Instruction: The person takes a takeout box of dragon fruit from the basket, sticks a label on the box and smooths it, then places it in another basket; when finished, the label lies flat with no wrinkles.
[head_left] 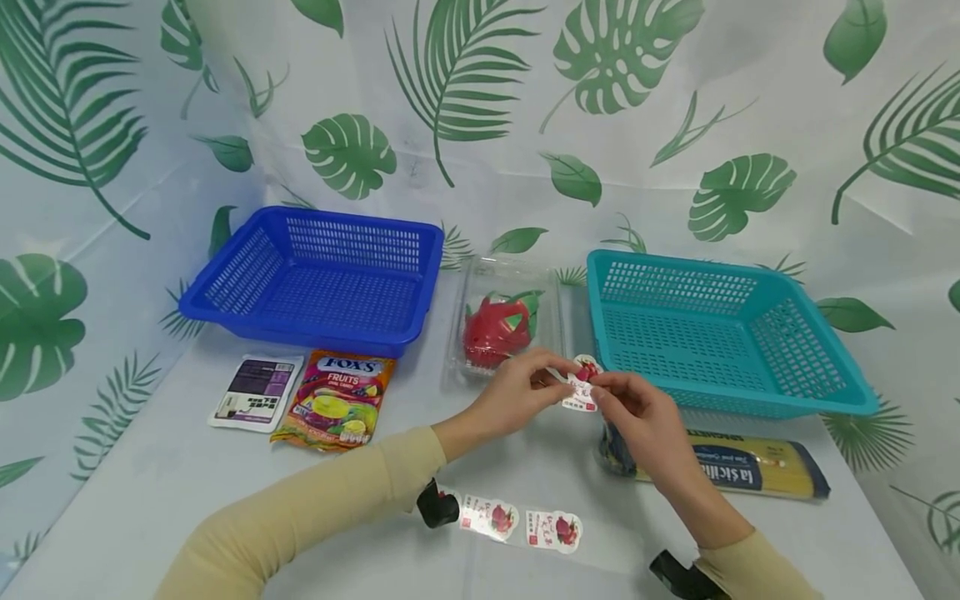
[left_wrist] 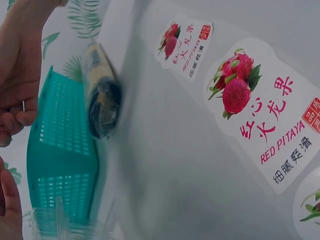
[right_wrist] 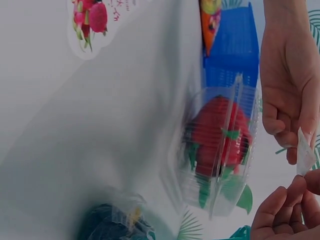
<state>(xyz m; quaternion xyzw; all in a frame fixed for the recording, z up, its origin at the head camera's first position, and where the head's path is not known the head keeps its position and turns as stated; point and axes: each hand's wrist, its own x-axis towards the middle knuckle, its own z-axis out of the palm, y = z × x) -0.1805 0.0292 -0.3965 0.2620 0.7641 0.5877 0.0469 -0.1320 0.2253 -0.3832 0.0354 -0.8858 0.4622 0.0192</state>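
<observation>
Left hand [head_left: 517,390] and right hand [head_left: 645,421] — both pinching one pitaya label [head_left: 580,400], just below and right of centre.
Opposite-edge grips presumably spare its sticky back; further labels [head_left: 489,517] lie at lower centre — likely for easy reach.

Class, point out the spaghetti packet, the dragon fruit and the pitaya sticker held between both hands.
Spaghetti packet [head_left: 741,468], head view: on dark label.
Dragon fruit [head_left: 493,332], head view: on red skin.
Pitaya sticker [head_left: 582,391], head view: on printed face.
</observation>
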